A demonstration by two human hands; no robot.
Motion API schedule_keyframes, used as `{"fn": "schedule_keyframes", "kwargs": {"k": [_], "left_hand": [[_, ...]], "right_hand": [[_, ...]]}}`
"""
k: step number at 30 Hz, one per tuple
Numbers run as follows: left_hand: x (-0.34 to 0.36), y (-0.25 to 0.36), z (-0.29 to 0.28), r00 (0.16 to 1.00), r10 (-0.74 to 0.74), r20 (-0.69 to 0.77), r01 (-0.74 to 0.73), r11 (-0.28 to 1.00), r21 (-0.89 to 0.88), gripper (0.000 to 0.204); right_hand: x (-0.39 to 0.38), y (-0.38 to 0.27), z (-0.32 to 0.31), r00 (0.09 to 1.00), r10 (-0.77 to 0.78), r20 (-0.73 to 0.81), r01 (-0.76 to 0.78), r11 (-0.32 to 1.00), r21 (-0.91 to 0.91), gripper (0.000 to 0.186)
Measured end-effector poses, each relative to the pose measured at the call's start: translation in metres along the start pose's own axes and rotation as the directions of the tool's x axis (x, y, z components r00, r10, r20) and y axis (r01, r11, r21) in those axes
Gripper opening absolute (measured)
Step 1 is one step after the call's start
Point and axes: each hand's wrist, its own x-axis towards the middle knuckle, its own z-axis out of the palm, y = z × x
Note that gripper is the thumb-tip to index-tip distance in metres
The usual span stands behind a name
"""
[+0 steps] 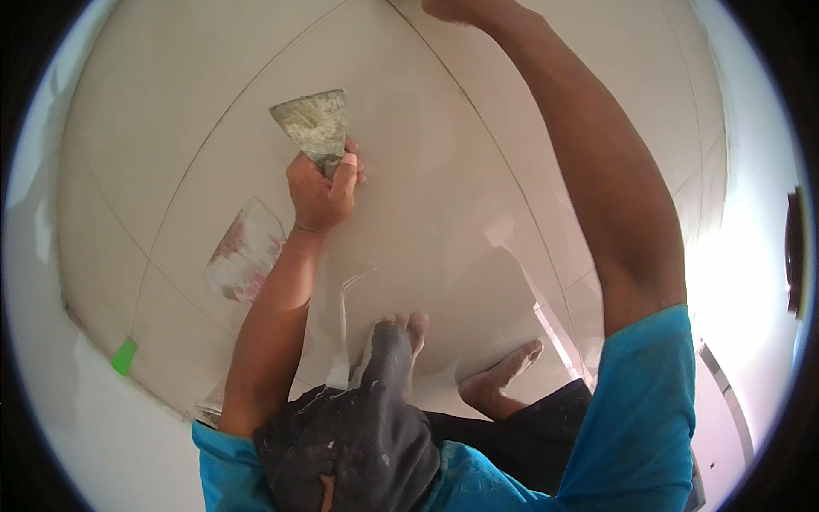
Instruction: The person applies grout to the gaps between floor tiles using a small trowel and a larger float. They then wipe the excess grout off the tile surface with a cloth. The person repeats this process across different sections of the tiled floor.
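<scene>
My left hand (322,192) grips a putty knife (307,119), its wide blade smeared with pale residue, held over the tiled floor (426,188) at upper centre. My right arm stretches up the right side, and my right hand (452,13) is at the top edge, partly cut off, so its grip is unclear. A flat whitish piece with reddish stains (239,247) lies left of my left forearm.
My bare feet (503,375) are low in view, below dark trousers. A small green piece (124,357) lies by the left wall (94,401). Another wall runs along the right, with a dark object (795,252) at the rim.
</scene>
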Motion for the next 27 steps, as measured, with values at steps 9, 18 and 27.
{"fn": "schedule_keyframes", "kwargs": {"k": [9, 18, 27], "left_hand": [[-0.002, 0.006, 0.009, 0.986, -0.144, -0.081, 0.143, 0.989, -0.026, 0.018], [0.001, 0.006, 0.01, 1.0, 0.001, -0.026, 0.002, 0.995, 0.102, 0.025], [0.002, 0.005, 0.011, 0.993, 0.007, -0.119, 0.017, 0.981, 0.193, 0.035]], "right_hand": [[-0.22, -0.002, -0.023, 0.938, -0.153, 0.312, 0.128, 0.987, 0.099, 0.032], [-0.515, -0.032, -0.054, 0.942, 0.206, 0.266, -0.243, 0.964, 0.112, 0.039], [-0.623, -0.115, -0.024, 0.089, 0.995, -0.036, -0.888, 0.096, 0.449, 0.035]]}}
